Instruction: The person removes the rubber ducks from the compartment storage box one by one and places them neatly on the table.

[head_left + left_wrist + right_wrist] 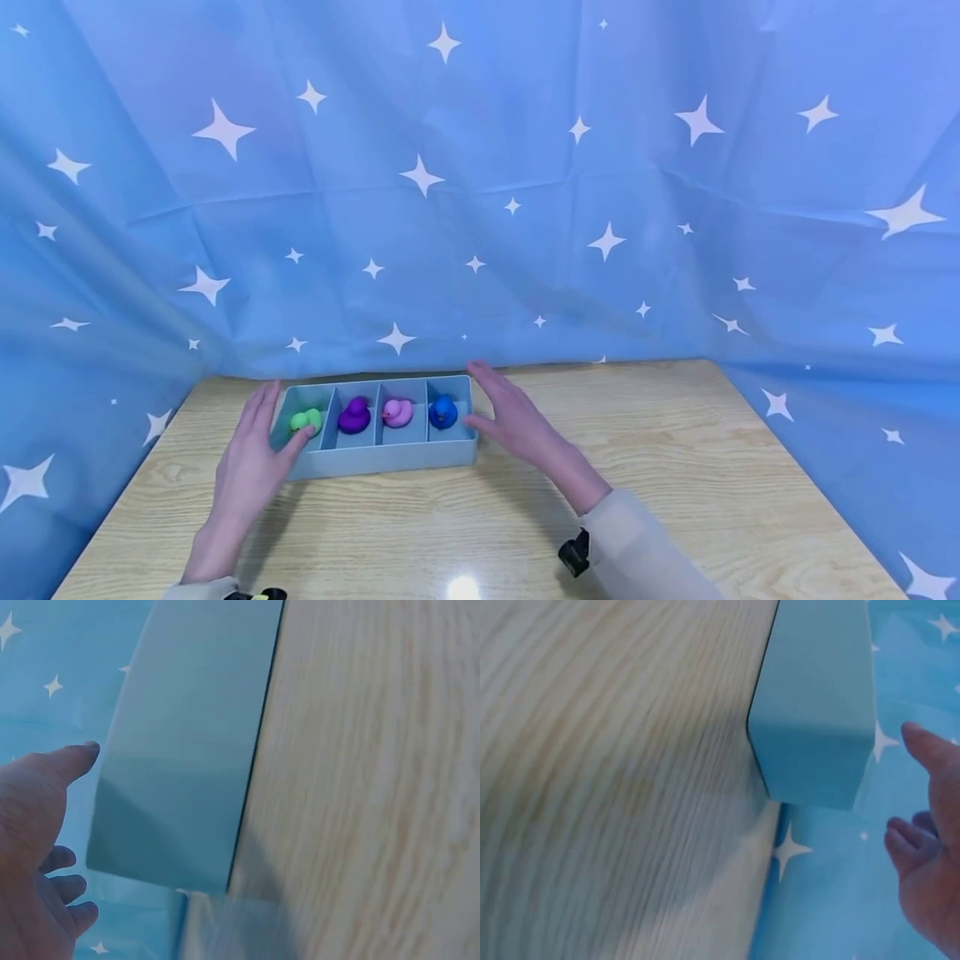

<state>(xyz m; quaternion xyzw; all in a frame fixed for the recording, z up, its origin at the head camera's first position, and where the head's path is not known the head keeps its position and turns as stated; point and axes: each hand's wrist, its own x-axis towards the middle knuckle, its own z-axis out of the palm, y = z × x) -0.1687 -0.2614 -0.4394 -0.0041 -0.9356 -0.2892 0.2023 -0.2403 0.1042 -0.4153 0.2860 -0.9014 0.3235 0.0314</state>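
Note:
A grey-blue divided box sits near the back of the table, one rubber duck per compartment. From left to right lie a green duck, a purple duck, a pink duck and a blue duck. At the box's left end is my left hand, fingers extended and thumb overlapping the green duck's compartment in the head view. My right hand is by the right end, its fingers spread and thumb tip at the rim. Both wrist views show the box wall beside loosely extended fingers.
The wooden table reaches toward me in front of the box. A blue cloth with white stars hangs behind the table and along both sides. Each sleeve carries a dark wrist strap.

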